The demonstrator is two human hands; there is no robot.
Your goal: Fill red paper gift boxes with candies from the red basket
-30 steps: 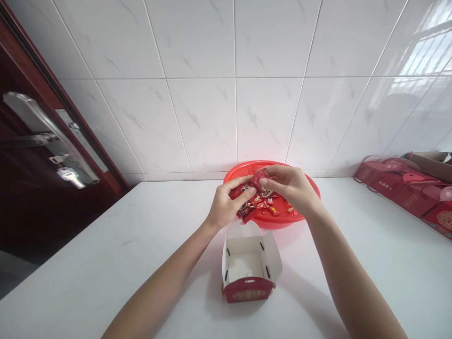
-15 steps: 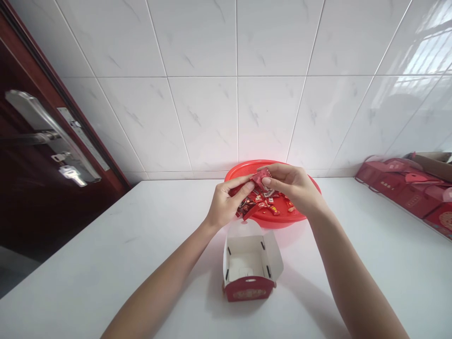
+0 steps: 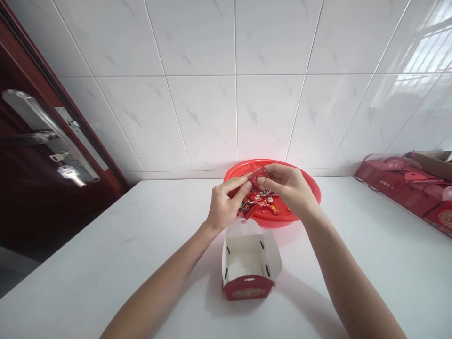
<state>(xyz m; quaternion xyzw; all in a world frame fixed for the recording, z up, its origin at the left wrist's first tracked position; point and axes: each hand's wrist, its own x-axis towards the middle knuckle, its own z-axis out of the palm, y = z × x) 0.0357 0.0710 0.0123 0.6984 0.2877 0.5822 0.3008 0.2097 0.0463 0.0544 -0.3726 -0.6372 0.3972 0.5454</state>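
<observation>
Over the red plastic basket [image 3: 310,188] I hold a red wrapped candy packet [image 3: 257,178] between both hands. My left hand [image 3: 228,200] pinches its left side, with more red wrapped pieces partly hidden behind the fingers. On the packet's right side, the thumb and fingers of my right hand [image 3: 291,186] are closed. Several small wrapped candies [image 3: 270,205] lie in the basket below. In front of the basket stands a small red gift box [image 3: 249,287] with its flaps up, its white inside showing no contents.
Several folded red gift boxes [image 3: 399,186] sit in a row at the right, against the tiled wall [image 3: 201,122]. A dark red door [image 3: 31,197] with a metal handle and hanging keys [image 3: 70,174] is at the left. The white tabletop [image 3: 141,235] runs up to the wall.
My right hand has shifted slightly left, toward my left hand, with the packet still between them. The basket and open box stay put on the table.
</observation>
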